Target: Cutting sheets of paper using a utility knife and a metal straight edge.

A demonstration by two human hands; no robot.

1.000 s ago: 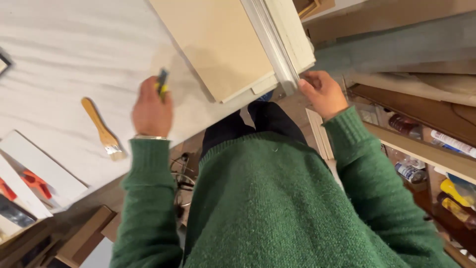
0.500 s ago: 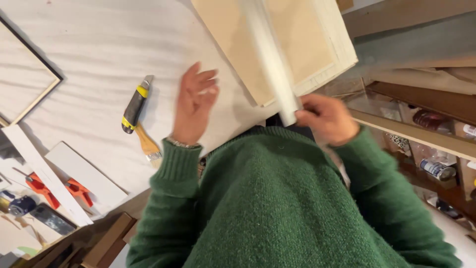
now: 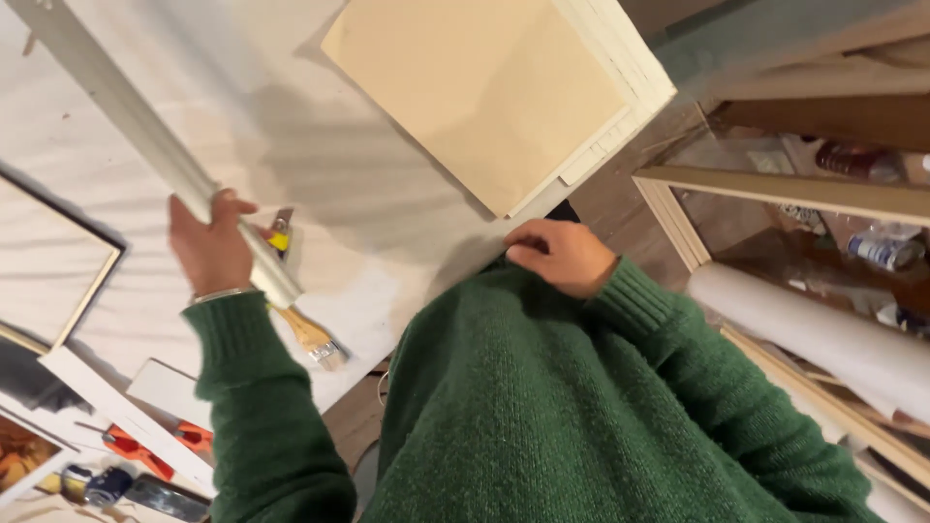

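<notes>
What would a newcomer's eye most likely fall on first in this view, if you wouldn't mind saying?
Probably the long pale moulding strip, gripped near its lower end by the left hand and slanting up to the top left over the white table. Next, the large cream panel lying at the table's top right corner, and the right hand resting against the green sweater. A paintbrush lies just below the left hand.

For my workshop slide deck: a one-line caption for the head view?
Left hand grips a long white moulding strip above a paintbrush; right hand rests at the worktable edge.
</notes>
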